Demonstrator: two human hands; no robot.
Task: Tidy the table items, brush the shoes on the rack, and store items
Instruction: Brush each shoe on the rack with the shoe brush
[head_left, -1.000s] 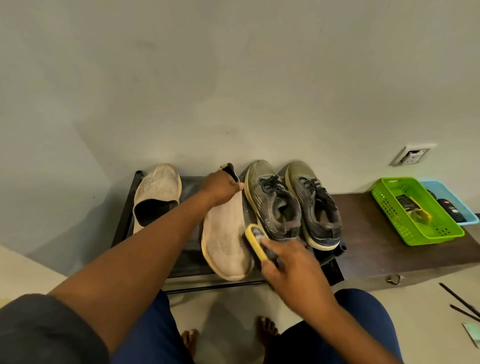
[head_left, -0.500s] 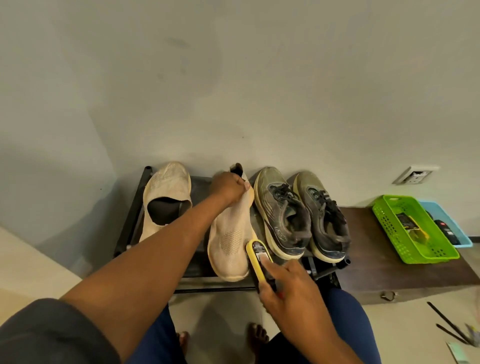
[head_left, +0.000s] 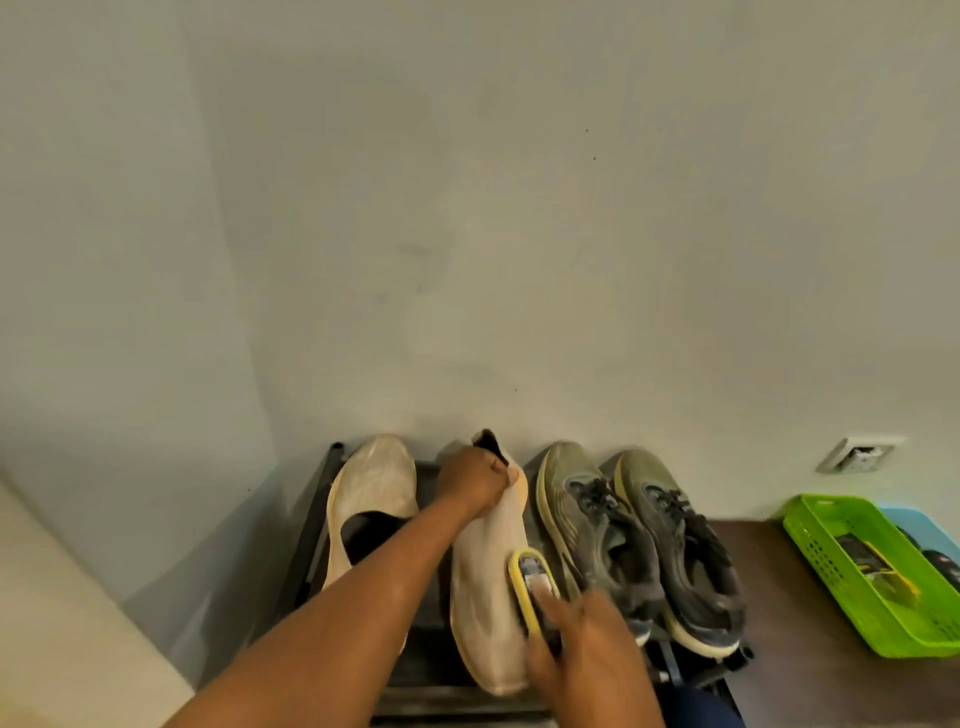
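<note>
Plain wall, black shoe rack (head_left: 311, 525); left hand (head_left: 475, 480) grips cream shoe (head_left: 491, 577) heel, right hand (head_left: 587, 654) grips yellow brush (head_left: 530, 584) on its side; hard strokes may knock the neighbouring olive sneaker (head_left: 587, 525) off

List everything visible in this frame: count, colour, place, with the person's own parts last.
cream shoes: two, on the black rack; the left one lies toe to the wall, the right one is held at its heel end.
olive-grey sneakers: two, laced, right of the cream pair on the rack.
brush: one, yellow-edged, against the held shoe's side.
green basket: one, on the dark wooden table, with a yellow-black item inside.
blue basket: one, behind the green one, mostly hidden.
wall socket: one, white, above the table.
left hand: grips the cream shoe's heel end.
right hand: holds the brush.
</note>
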